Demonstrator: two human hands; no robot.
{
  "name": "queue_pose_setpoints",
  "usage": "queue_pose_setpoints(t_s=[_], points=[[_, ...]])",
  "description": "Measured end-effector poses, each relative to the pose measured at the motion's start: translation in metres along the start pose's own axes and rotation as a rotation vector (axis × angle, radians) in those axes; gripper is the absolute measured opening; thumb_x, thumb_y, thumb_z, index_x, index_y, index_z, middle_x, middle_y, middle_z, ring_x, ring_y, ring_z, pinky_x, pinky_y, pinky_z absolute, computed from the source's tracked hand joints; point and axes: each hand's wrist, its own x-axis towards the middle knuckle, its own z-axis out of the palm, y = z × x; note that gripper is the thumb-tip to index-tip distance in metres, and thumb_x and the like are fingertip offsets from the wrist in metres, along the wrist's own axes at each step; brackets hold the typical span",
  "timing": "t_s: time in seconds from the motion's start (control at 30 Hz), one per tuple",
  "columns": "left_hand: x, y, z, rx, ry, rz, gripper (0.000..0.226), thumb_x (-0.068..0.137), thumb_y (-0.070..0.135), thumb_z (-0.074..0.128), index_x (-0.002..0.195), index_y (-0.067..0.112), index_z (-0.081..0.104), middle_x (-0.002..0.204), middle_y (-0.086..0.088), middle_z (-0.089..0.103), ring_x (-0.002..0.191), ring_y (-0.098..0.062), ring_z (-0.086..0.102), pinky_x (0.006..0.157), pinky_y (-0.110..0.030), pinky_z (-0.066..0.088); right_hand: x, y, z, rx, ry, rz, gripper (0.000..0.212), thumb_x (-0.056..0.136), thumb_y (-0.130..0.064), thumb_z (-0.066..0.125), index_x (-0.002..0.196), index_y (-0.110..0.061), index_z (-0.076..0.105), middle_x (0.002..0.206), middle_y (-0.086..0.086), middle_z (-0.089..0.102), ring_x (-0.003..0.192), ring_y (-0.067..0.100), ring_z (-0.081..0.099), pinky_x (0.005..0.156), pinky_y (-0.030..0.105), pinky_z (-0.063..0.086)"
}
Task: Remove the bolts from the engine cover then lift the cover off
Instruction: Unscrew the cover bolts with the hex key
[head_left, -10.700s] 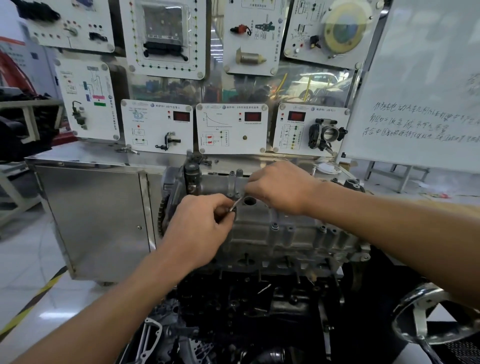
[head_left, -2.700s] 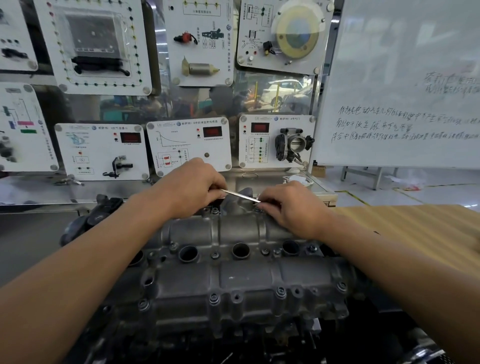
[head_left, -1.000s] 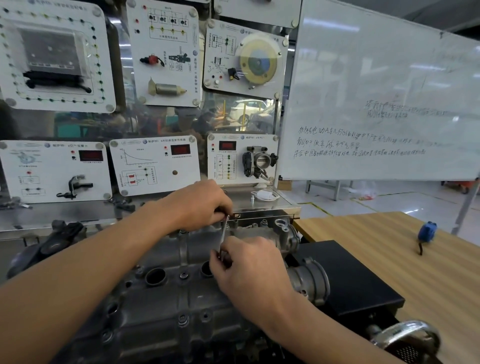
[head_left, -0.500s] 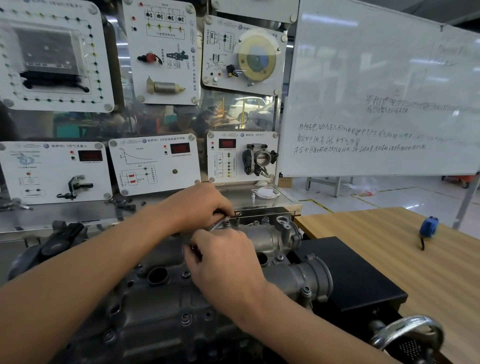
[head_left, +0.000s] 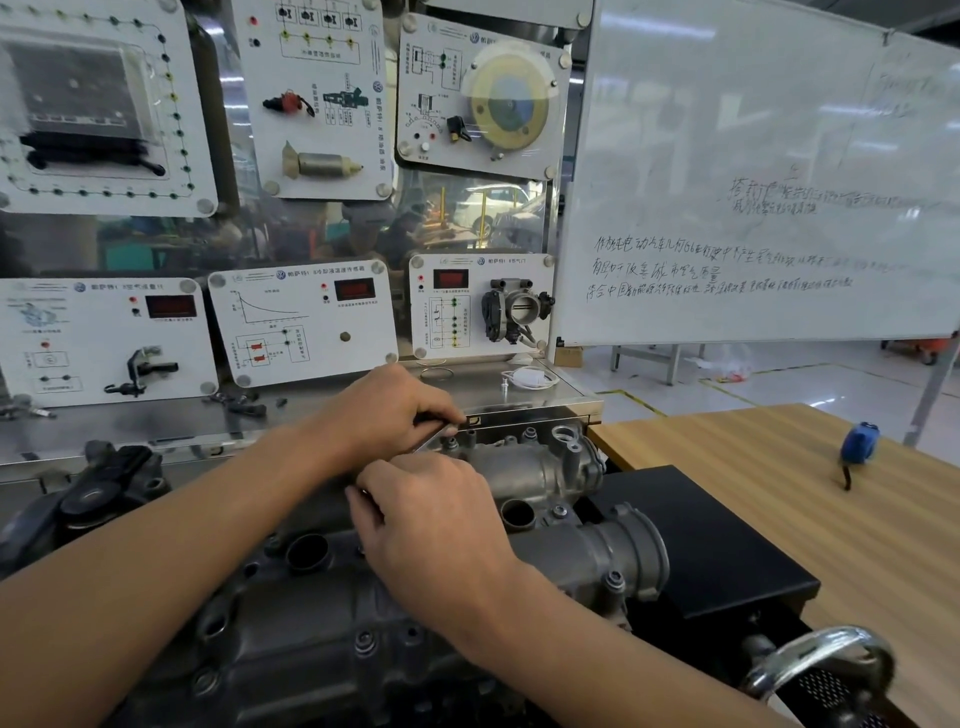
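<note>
The steel shelf (head_left: 540, 402) ends right behind the cover (head_left: 545, 470). Its front edge runs just past your left hand (head_left: 384, 410), and the panels (head_left: 301, 322) rise from its back, so the far side is tight. On the right, the cover's round end sits against a black box (head_left: 701, 551). Beyond the box is the wooden table (head_left: 753, 519), with a blue tape measure (head_left: 860, 441) near its far side and the whiteboard (head_left: 753, 156) standing behind. A steel ring (head_left: 821, 662) sits low on the right, near your right forearm.

The cover lies in front of you, running from lower left to upper right. It is grey cast metal, darker at the near end and brighter at the far end. Round wells (head_left: 307, 552) open along its middle, and bolts (head_left: 614, 579) sit in bosses on its edges.

Your left hand reaches in over the far edge with its knuckles up. Its fingers curl round a thin silver tool (head_left: 434, 439) that slopes down toward your right hand (head_left: 431, 514). The right hand lies back up on the middle of the cover, just nearer to you and close to the left hand. Its fingers are bent and their tips are hidden, so you cannot tell whether it pinches anything.
</note>
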Motion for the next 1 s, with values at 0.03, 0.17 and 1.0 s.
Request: queue_pose_setpoints(t_s=[0.03,0.17,1.0], points=[[0.0,0.001,0.0,0.007,0.002,0.001,0.018,0.079,0.004,0.08,0.093,0.015,0.081,0.084,0.001,0.078,0.073,-0.013,0.073,0.072,-0.019,0.049,0.001,0.0,0.001,0.001,-0.007,0.0,0.027,0.078,-0.016,0.076,0.059,-0.011,0.057,0.055,0.004,0.058,0.05,0.028,0.055,0.043,0.025,0.03],[0.002,0.001,0.0,-0.004,-0.032,-0.048,0.018,0.084,0.008,0.076,0.099,0.015,0.08,0.086,-0.003,0.079,0.077,-0.02,0.073,0.072,-0.021,0.047,0.009,-0.003,0.001,-0.03,-0.091,-0.03,0.017,0.077,-0.012,0.076,0.065,-0.01,0.064,0.062,0.006,0.061,0.055,0.028,0.058,0.045,0.028,0.034],[-0.006,0.011,-0.003,-0.008,-0.042,-0.14,0.022,0.089,0.011,0.07,0.106,0.022,0.078,0.096,0.004,0.078,0.085,0.002,0.065,0.071,0.003,0.033,-0.003,0.031,-0.032,-0.01,-0.293,-0.166,0.03,0.098,-0.038,0.048,0.082,-0.017,0.062,0.076,0.0,0.063,0.07,0.027,0.058,0.055,0.035,0.041]])
